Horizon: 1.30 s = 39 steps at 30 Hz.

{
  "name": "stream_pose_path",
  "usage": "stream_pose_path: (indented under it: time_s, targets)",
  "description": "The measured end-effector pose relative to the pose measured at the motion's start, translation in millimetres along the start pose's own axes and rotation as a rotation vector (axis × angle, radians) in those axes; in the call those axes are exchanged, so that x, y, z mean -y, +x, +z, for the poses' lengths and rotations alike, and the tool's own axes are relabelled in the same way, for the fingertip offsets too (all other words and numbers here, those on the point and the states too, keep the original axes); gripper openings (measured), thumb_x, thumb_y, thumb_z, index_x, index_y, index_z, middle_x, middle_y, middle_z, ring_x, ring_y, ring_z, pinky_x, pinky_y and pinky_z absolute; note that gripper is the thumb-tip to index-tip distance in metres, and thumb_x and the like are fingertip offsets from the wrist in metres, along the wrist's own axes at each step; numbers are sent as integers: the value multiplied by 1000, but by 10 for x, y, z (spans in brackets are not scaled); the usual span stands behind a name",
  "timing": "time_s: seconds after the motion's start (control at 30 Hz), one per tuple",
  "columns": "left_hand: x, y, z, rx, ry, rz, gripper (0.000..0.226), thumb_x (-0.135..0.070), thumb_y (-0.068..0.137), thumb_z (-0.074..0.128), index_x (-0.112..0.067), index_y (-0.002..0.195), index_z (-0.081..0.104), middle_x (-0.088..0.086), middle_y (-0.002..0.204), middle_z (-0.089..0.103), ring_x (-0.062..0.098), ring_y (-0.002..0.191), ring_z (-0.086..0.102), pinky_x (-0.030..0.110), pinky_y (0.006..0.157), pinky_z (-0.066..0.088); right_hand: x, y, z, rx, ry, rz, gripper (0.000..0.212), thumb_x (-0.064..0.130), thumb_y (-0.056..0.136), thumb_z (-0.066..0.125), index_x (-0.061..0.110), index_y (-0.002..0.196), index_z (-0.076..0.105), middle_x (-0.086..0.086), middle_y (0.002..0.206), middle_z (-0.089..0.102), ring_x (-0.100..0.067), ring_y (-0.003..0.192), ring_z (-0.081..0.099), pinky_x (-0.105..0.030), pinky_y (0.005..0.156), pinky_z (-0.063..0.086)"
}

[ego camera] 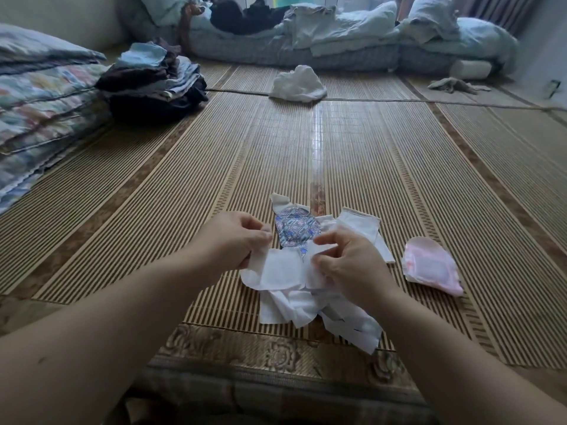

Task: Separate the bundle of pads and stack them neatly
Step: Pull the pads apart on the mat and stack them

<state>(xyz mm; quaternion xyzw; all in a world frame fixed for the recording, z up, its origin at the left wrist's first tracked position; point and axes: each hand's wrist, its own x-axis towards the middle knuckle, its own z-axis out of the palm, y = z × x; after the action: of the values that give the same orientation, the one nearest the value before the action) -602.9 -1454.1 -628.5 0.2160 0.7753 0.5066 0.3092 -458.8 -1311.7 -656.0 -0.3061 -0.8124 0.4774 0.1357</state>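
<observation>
left hand: fingers curled, pinching the left end of a white pad.
right hand: pinching the pad's right end; I can't see the exact grip.
bundle: near centre of the mat, under both hands. I can't count the pads because the hands cover the middle.
patterned pad: far side of the bundle, partly hidden.
pink pad: alone on the mat, right of the bundle, apart from it.
folded clothes: far left, blurred.
</observation>
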Motion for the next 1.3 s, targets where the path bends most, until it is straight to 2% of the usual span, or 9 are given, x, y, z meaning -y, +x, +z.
stream_pose_path:
  time_s: [0.13, 0.27, 0.37, 0.47, 0.63, 0.77, 1.03, 1.2, 1.3]
  targets:
    - [-34, 60, 231, 42, 10, 9, 6, -13, 84, 68, -8, 81, 69, 12, 79, 69, 21, 67, 66, 31, 57, 56, -51, -2, 11, 85, -16, 1, 47, 5, 81, 51, 23, 123, 59, -5, 87, 74, -32, 72, 68, -46, 66, 59]
    - [-38, 93, 408, 44, 273, 55, 18, -28, 86, 65, -13, 84, 74, 7, 75, 71, 18, 62, 61, 29, 55, 50, -54, -7, -51, 223, 48, 26, 65, 1, 74, 46, 28, 133, 49, 0, 105, 70, -11, 71, 66, -29, 57, 51]
    - [-35, 74, 427, 91, 453, 71, 44, -39, 92, 53, 0, 86, 72, 17, 80, 72, 28, 61, 62, 32, 58, 48, -44, -2, -202, 102, 17, -25, 60, -6, 79, 48, 25, 131, 51, 5, 106, 67, -8, 71, 64, -27, 56, 51]
    - [-65, 64, 285, 14, 507, 136, 39, -40, 93, 52, -6, 96, 72, 4, 81, 73, 17, 61, 64, 22, 52, 45, -40, 10, -453, -110, -57, 10, 44, 0, 82, 50, 19, 121, 58, 2, 97, 70, -28, 70, 66, -42, 58, 55]
    - [-15, 83, -89, -24, 740, 98, 25, -43, 81, 66, -20, 87, 72, -5, 83, 71, 12, 77, 67, 40, 74, 57, -132, 1, -711, -93, -279, 181, 11, 23, 81, 68, 18, 90, 71, 4, 81, 71, -5, 65, 63, -17, 46, 43]
    - [117, 36, -85, 85, 901, -81, 40, -50, 65, 76, -18, 88, 70, 0, 86, 71, 16, 78, 67, 39, 74, 57, -124, -24, -645, -8, -349, 215, 27, 42, 71, 76, 16, 65, 70, 8, 60, 66, -2, 57, 57, -17, 44, 38]
    - [168, -36, -5, 46, 750, -37, 22, -38, 77, 73, -19, 67, 70, -2, 66, 69, 12, 61, 64, 29, 55, 51, -90, 27, -548, 23, -309, 238, 20, 25, 75, 73, 7, 66, 68, -3, 57, 60, -14, 52, 53, -28, 52, 39]
    - [-59, -154, 0, 49, 63, -49, 21, -23, 89, 63, -10, 75, 71, -5, 53, 65, 4, 45, 56, 18, 39, 38, 130, -75, -486, -251, -69, -69, 23, 20, 80, 69, 7, 62, 67, -8, 53, 60, -15, 48, 51, -33, 51, 44]
    - [-202, -281, 103, 152, -149, 7, 19, -18, 90, 61, -5, 82, 72, -5, 52, 65, 3, 44, 56, 15, 38, 39, 345, -184, -307, -265, 29, -261, 18, 19, 81, 69, 16, 63, 69, 4, 52, 63, -4, 44, 53, -22, 44, 44]
